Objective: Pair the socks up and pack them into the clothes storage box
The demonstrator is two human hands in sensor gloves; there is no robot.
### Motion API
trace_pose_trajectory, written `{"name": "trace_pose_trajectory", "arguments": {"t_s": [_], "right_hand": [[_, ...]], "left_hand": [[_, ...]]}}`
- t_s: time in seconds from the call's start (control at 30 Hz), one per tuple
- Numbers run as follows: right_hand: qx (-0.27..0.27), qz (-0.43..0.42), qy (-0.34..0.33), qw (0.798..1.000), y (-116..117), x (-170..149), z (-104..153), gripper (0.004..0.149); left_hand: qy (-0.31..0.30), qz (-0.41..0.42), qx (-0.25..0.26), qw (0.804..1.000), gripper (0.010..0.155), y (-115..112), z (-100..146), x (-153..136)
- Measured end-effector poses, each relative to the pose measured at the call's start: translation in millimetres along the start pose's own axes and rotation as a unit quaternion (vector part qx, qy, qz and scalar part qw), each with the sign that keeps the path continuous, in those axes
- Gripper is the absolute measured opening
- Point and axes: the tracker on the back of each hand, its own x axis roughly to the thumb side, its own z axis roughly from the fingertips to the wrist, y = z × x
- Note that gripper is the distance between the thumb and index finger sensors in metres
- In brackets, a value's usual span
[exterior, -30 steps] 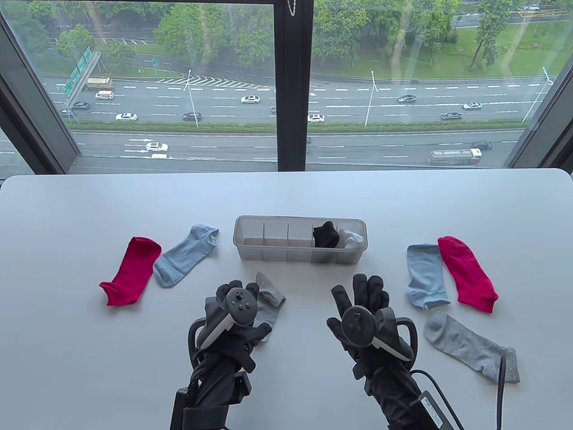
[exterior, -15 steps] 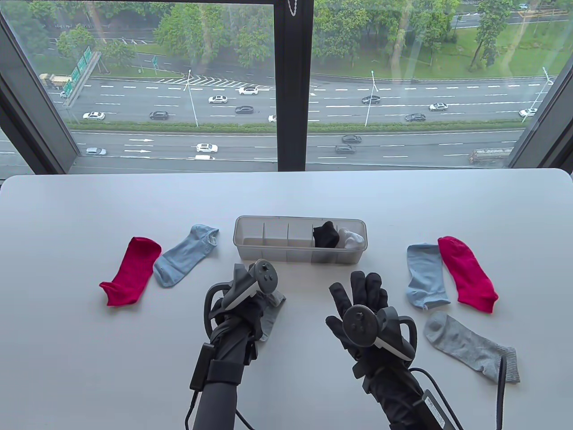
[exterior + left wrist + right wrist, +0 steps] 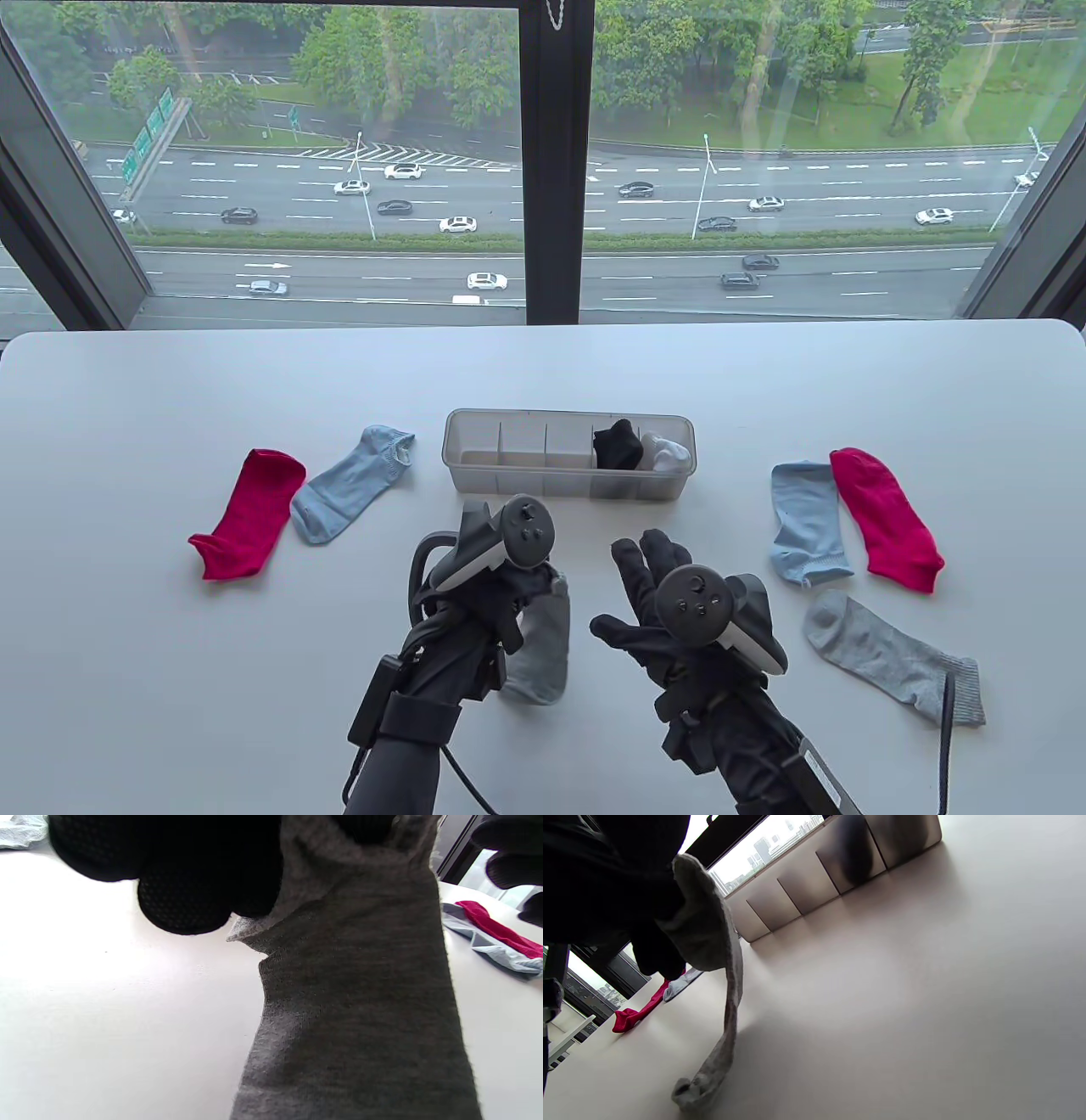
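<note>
A grey sock (image 3: 543, 654), flat a second ago, is now lifted by the left hand (image 3: 492, 586) (fingers pinched); right hand (image 3: 670, 611) spread, empty; its mate (image 3: 891, 658) awaits pairing.

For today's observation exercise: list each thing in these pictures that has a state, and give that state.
Left hand: grips a grey sock.
Held grey sock: hanging, toe on the table.
Right hand: open, holding nothing.
Box: black pair and white pair inside.
Other grey sock: flat on the table.
</note>
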Motion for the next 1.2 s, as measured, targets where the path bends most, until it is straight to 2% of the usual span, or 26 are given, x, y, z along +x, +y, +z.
{"name": "trace_pose_trajectory", "arguments": {"t_s": [0.07, 0.13, 0.17, 0.2, 0.23, 0.3, 0.37, 0.4, 0.43, 0.53, 0.57, 0.6, 0.63, 0.67, 0.7, 0.73, 0.83, 0.93, 1.0, 1.07, 1.13, 1.2], "right_hand": [[0.017, -0.029, -0.007, 0.999, 2.8, 2.3, -0.1, 0.092], [0.023, -0.010, -0.009, 1.000, 3.6, 3.1, -1.4, 0.087], [0.008, -0.001, -0.017, 1.000, 2.5, 2.6, -1.3, 0.077], [-0.008, -0.006, -0.019, 1.000, 1.7, 2.3, -1.0, 0.057], [-0.037, -0.027, -0.014, 0.999, 1.2, 0.3, 0.0, 0.044], [-0.068, -0.045, 0.008, 0.997, -1.3, -4.4, 2.1, 0.040], [-0.077, -0.048, 0.010, 0.996, -6.3, -10.5, 3.2, 0.040], [-0.076, -0.065, 0.009, 0.995, -8.0, -12.8, 3.5, 0.040], [-0.072, -0.100, 0.010, 0.992, -8.7, -14.8, 3.7, 0.040], [-0.033, -0.223, -0.006, 0.974, -5.4, -17.5, 1.8, 0.040], [-0.014, -0.248, -0.015, 0.968, -3.7, -17.2, 1.0, 0.041], [0.011, -0.275, -0.022, 0.961, -0.5, -16.3, 0.3, 0.042], [0.022, -0.285, -0.022, 0.958, 2.1, -15.4, 0.2, 0.042], [0.034, -0.291, -0.017, 0.956, 5.9, -13.9, -0.6, 0.044], [0.039, -0.291, -0.006, 0.956, 7.9, -13.0, -1.0, 0.045], [0.040, -0.282, 0.006, 0.959, 9.9, -11.3, -1.5, 0.046], [0.015, -0.219, 0.006, 0.976, 5.2, -10.0, -2.2, 0.042], [0.020, -0.231, 0.000, 0.973, 1.6, -8.8, -0.9, 0.041], [0.042, -0.247, 0.033, 0.967, 8.6, -13.1, -4.5, 0.040], [0.049, -0.216, 0.096, 0.970, 21.0, -23.4, -9.2, 0.042], [0.030, -0.165, 0.142, 0.976, 27.2, -31.6, -10.7, 0.060], [-0.015, -0.122, 0.153, 0.981, 21.3, -30.5, -7.2, 0.075]], "left_hand": [[-0.034, 0.046, -0.026, 0.998, 0.042, 0.7, 13.5, 8.1], [-0.061, 0.093, -0.040, 0.993, 0.042, -0.7, 24.1, 13.3], [-0.072, 0.122, -0.040, 0.989, 0.042, -1.7, 30.0, 15.1], [-0.076, 0.140, -0.032, 0.987, 0.043, -2.2, 33.7, 15.3], [-0.075, 0.163, -0.007, 0.984, 0.045, -2.4, 39.8, 13.3], [-0.069, 0.190, 0.050, 0.978, 0.061, 1.7, 48.8, 2.4], [-0.068, 0.250, 0.100, 0.961, 0.071, 4.5, 55.2, -13.7], [-0.080, 0.278, 0.092, 0.953, 0.077, 2.9, 56.1, -19.2], [-0.085, 0.299, 0.061, 0.949, 0.082, -0.7, 56.0, -23.1], [-0.077, 0.295, -0.048, 0.951, 0.091, -17.0, 48.1, -21.1], [-0.089, 0.290, -0.051, 0.952, 0.090, -20.0, 45.5, -19.1], [-0.110, 0.299, -0.022, 0.948, 0.086, -22.7, 43.0, -16.1], [-0.117, 0.315, 0.003, 0.942, 0.072, -23.3, 42.4, -14.4], [-0.113, 0.346, 0.051, 0.930, 0.054, -22.4, 44.8, -13.5], [-0.107, 0.370, 0.091, 0.919, 0.044, -20.9, 46.9, -13.6], [-0.107, 0.392, 0.128, 0.904, 0.042, -18.1, 49.4, -13.5], [-0.102, 0.359, 0.168, 0.913, 0.041, -13.1, 55.1, -16.4], [-0.093, 0.341, 0.140, 0.925, 0.042, -15.2, 52.2, -15.2], [-0.052, 0.303, 0.147, 0.940, 0.042, -21.7, 44.7, -15.2], [-0.026, 0.253, 0.151, 0.955, 0.044, -36.9, 33.6, -14.9], [-0.007, 0.206, 0.087, 0.975, 0.064, -51.7, 21.8, -14.9], [0.034, 0.165, 0.062, 0.984, 0.078, -52.5, 19.8, -16.7]]}}
